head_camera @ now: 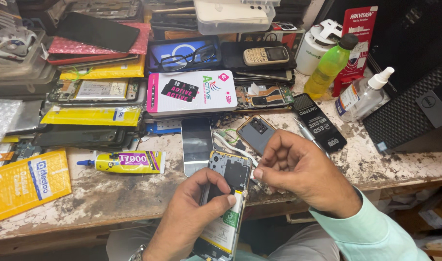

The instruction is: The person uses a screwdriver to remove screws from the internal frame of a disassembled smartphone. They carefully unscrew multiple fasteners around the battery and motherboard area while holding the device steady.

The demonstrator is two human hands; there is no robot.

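Opened phone point(226, 203) gripped by left hand point(192, 212); right hand point(298, 169) curled, contents unclear.

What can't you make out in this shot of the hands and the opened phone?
- Head view: whatever the right hand pinches is hidden by its curled fingers.
- The opened phone runs off the bottom edge; the left hand covers its left side.
- The tool behind the right hand is partly hidden, so its tip is unseen.
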